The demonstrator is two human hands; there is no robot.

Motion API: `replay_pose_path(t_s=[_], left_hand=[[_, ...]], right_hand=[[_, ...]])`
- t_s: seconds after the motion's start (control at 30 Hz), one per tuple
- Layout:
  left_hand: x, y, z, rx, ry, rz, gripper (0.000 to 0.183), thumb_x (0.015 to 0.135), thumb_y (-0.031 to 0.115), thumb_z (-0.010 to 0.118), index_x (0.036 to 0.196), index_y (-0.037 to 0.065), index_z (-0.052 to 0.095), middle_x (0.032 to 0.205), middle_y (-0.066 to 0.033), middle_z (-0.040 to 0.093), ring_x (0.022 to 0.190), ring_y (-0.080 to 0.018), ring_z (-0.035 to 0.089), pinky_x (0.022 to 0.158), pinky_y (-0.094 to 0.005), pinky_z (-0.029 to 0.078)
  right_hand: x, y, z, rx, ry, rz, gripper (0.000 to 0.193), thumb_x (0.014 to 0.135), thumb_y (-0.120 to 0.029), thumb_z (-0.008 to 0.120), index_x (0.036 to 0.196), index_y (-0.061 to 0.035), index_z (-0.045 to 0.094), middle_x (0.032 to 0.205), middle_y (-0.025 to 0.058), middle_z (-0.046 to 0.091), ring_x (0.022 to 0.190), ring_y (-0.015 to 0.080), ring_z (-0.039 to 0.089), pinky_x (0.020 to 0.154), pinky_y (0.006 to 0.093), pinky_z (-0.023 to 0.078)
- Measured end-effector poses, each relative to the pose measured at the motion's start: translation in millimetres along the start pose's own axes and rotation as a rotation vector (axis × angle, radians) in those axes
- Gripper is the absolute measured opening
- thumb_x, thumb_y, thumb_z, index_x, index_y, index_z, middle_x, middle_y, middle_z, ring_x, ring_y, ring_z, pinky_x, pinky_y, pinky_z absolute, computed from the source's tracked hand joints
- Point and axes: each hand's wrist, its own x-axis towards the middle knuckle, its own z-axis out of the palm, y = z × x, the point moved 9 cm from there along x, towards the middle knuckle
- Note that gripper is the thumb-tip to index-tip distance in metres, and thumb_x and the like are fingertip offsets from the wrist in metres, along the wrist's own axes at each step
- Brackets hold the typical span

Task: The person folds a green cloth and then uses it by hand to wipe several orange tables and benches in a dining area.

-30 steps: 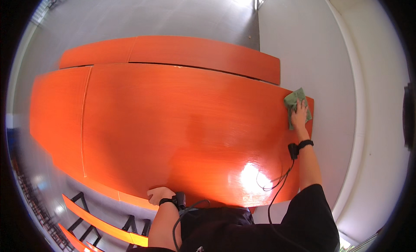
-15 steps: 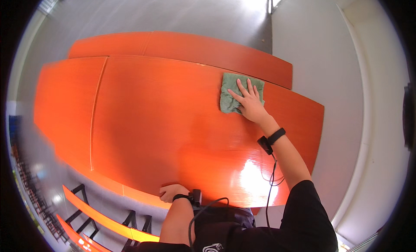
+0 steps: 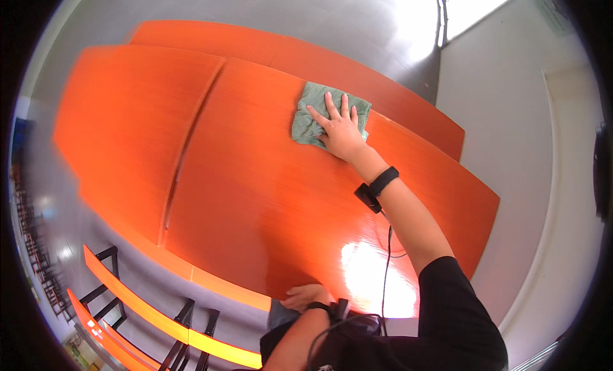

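- The work with the green cloth (image 3: 308,123) looks under way rather than finished, since the cloth lies spread on the orange desk (image 3: 242,186) with a hand on it.
- Which parts of the top are done cannot be told; the surface shows no clear line between treated and untreated wood. The section left of the seam (image 3: 194,131) may be done or left.
- The cloth sits at the desk's far edge, right of the seam, beside the narrow orange bench (image 3: 383,90).
- The right hand (image 3: 343,133) is spread flat on the cloth, fingers apart, pressing rather than gripping.
- The left hand (image 3: 306,297) is near the body at the desk's near edge, fingers partly hidden; its grip and contact cannot be told.
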Motion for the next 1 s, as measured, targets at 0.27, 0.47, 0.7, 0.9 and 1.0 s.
replay_pose_path(t_s=[0.27, 0.47, 0.7, 0.9, 1.0], left_hand=[[-23, -9, -3, -0.056, 0.015, -0.053, 0.045, 0.09, 0.033, 0.044, 0.118, 0.0, 0.056, 0.115, -0.0214, 0.064, 0.102, -0.0393, 0.06, 0.084, -0.0527, 0.05], [-12, -2, -8, -0.005, -0.024, 0.012, 0.043, 0.089, 0.032, 0.047, 0.119, 0.002, 0.056, 0.116, -0.02, 0.063, 0.103, -0.0381, 0.059, 0.084, -0.0525, 0.049], [1, 21, -9, 0.039, -0.092, 0.267, 0.041, 0.088, 0.03, 0.05, 0.119, 0.004, 0.055, 0.117, -0.0183, 0.063, 0.104, -0.0367, 0.058, 0.084, -0.0522, 0.048], [-3, 27, -12, 0.178, -0.138, 0.553, 0.04, 0.087, 0.028, 0.053, 0.12, 0.005, 0.055, 0.118, -0.0169, 0.063, 0.105, -0.0355, 0.058, 0.084, -0.052, 0.047], [3, 39, -4, 0.122, -0.349, 0.452, 0.041, 0.086, 0.028, 0.054, 0.12, 0.006, 0.055, 0.119, -0.0162, 0.063, 0.106, -0.0351, 0.057, 0.084, -0.052, 0.047]], right_hand=[[147, -129, -11, 0.006, 0.047, -0.17, 0.068, 0.091, -0.036, 0.064, 0.151, -0.0369, 0.032, 0.162, 0.0163, 0.013, 0.146, 0.0498, 0.01, 0.115, 0.0634, 0.017], [65, -288, 14, 0.045, 0.068, -0.477, 0.067, 0.083, -0.023, 0.065, 0.145, -0.0368, 0.044, 0.161, 0.0128, 0.02, 0.147, 0.0462, 0.013, 0.115, 0.0633, 0.017], [19, -255, 11, 0.22, 0.118, -0.464, 0.052, 0.085, -0.017, 0.062, 0.135, -0.0301, 0.056, 0.16, 0.0074, 0.025, 0.149, 0.0333, 0.016, 0.122, 0.0466, 0.014], [-17, -38, 14, 0.082, 0.161, 0.163, 0.058, 0.089, -0.027, 0.061, 0.144, -0.0321, 0.044, 0.161, 0.007, 0.024, 0.148, 0.0351, 0.019, 0.12, 0.0499, 0.018], [-112, 75, 4, 0.122, 0.246, 0.339, 0.061, 0.086, -0.036, 0.066, 0.143, -0.0275, 0.046, 0.157, 0.0094, 0.031, 0.144, 0.0409, 0.024, 0.116, 0.0523, 0.024]])
